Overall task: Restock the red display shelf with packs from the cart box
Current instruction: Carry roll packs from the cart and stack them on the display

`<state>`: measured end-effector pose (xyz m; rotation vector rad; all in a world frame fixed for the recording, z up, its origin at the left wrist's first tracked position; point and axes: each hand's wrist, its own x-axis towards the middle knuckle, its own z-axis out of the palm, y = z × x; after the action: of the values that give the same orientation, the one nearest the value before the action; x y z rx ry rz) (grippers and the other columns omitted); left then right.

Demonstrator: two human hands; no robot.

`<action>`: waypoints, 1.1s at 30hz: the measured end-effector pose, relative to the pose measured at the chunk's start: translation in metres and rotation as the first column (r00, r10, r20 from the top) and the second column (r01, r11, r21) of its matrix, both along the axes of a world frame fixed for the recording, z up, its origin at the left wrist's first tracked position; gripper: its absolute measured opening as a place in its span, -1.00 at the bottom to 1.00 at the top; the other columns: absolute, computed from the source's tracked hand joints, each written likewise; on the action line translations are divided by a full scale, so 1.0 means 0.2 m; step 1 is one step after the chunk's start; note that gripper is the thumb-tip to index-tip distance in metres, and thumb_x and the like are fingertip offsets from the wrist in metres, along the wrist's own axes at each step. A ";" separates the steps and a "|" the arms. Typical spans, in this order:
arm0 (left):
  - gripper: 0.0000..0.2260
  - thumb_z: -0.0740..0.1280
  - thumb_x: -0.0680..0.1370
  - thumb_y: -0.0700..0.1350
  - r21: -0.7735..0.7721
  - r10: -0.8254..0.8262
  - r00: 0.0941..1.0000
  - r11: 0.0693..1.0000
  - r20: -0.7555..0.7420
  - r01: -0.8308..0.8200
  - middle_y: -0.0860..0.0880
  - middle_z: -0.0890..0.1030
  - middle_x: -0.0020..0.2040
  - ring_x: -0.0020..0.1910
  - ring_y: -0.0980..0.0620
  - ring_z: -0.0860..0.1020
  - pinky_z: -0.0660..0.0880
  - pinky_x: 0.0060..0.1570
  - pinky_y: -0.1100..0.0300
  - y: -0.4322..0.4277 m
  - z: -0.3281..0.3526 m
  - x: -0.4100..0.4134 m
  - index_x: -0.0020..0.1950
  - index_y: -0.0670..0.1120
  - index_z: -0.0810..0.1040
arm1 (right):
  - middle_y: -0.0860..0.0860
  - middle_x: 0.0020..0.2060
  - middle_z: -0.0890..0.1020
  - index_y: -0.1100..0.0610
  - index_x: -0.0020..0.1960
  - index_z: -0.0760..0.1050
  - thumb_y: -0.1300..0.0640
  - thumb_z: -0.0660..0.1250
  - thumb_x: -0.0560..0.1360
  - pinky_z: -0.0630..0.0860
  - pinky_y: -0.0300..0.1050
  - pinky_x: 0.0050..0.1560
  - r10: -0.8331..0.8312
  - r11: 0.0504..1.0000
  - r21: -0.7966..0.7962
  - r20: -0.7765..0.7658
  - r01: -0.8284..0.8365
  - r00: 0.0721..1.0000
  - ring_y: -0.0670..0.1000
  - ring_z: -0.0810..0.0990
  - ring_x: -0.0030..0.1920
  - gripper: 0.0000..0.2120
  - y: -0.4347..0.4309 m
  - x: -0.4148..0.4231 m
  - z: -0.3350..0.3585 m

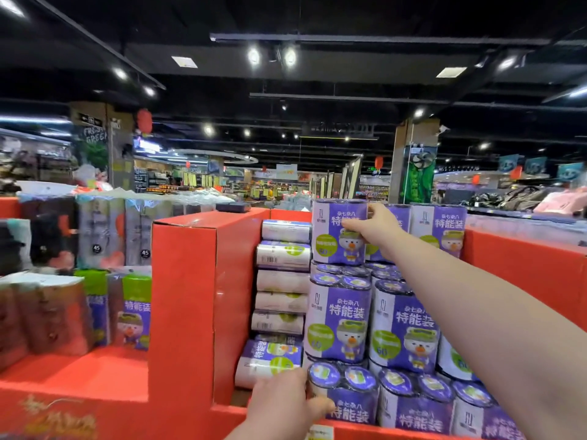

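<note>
The red display shelf (184,281) holds stacks of purple-and-white packs with a cartoon duck. My right hand (376,225) reaches far forward and grips the right edge of the top pack (336,230), which stands upright on the stack. My left hand (282,400) is low at the front and holds the left side of a bottom-row pack (346,398). Between them stand more upright packs (338,322). Left of the stack, several packs (282,255) lie on their sides in a column. The cart box is out of view.
A red divider wall (241,296) separates this bay from a left bay with dark and green packs (133,309). The red front lip (228,411) runs below my left hand. More packs (438,228) stand at the back right. Store aisles lie beyond.
</note>
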<state>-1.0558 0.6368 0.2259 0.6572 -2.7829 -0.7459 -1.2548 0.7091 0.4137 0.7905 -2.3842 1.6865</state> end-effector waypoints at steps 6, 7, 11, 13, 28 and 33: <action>-0.57 0.32 0.44 0.25 -0.002 -0.008 1.000 1.000 0.011 0.008 0.06 0.58 0.20 0.25 -0.01 0.50 0.41 0.23 0.16 0.00 0.00 0.00 0.24 0.09 0.47 | 0.15 0.09 0.58 0.25 0.22 0.41 0.12 0.55 0.32 0.52 -0.07 -0.11 0.001 0.971 0.239 0.050 -0.013 0.999 0.08 0.56 -0.02 -0.43 0.02 -0.01 -0.06; -0.57 0.32 0.45 0.25 -0.001 -0.010 1.000 1.000 0.008 0.010 0.06 0.58 0.21 0.25 0.00 0.50 0.41 0.23 0.17 0.00 0.01 0.00 0.25 0.11 0.47 | 0.16 0.15 0.57 0.25 0.28 0.39 0.11 0.54 0.33 0.50 -0.07 -0.07 -0.012 0.961 0.276 0.039 0.001 0.999 0.10 0.56 0.02 -0.39 0.03 -0.01 -0.08; -0.56 0.31 0.45 0.26 -0.001 -0.013 1.000 1.000 0.020 0.013 0.08 0.57 0.24 0.28 0.00 0.49 0.40 0.26 0.17 0.00 0.01 0.01 0.28 0.13 0.45 | 0.17 0.27 0.47 0.28 0.43 0.26 0.06 0.50 0.40 0.43 -0.07 0.01 -0.042 0.945 0.324 0.011 0.036 0.999 0.16 0.49 0.19 -0.27 0.03 0.00 -0.11; -0.55 0.32 0.45 0.25 0.002 -0.012 1.000 1.000 0.017 0.011 0.08 0.57 0.24 0.27 0.01 0.49 0.40 0.26 0.17 0.00 0.01 0.00 0.29 0.12 0.46 | 0.16 0.21 0.50 0.28 0.40 0.28 0.03 0.49 0.41 0.44 -0.07 -0.02 -0.051 0.940 0.338 -0.007 0.050 0.999 0.13 0.49 0.09 -0.30 0.03 0.02 -0.10; -0.47 0.24 0.51 0.25 -0.154 0.046 0.998 0.987 -0.035 -0.051 0.05 0.52 0.29 0.30 0.00 0.46 0.37 0.22 0.12 0.10 0.05 0.10 0.39 0.02 0.33 | 0.05 0.29 0.48 0.10 0.33 0.41 0.05 0.34 0.50 0.38 -0.11 0.14 0.072 0.877 0.459 -0.422 0.144 0.904 0.05 0.46 0.26 -0.58 0.31 0.42 -0.14; -0.50 0.25 0.52 0.21 -0.253 0.067 0.989 0.962 -0.135 -0.100 0.03 0.47 0.36 0.35 -0.02 0.41 0.36 0.25 0.12 0.10 0.01 0.24 0.40 0.03 0.35 | 0.00 0.20 0.54 0.01 0.22 0.48 -0.04 0.29 0.50 0.44 0.00 0.20 0.353 0.740 0.668 -0.484 0.078 0.801 0.06 0.48 0.24 -0.68 0.41 0.73 -0.40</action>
<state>-1.0081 0.6574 0.2287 0.6473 -2.6541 -0.3812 -1.1097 0.7907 0.3343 1.3791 -2.4366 0.3952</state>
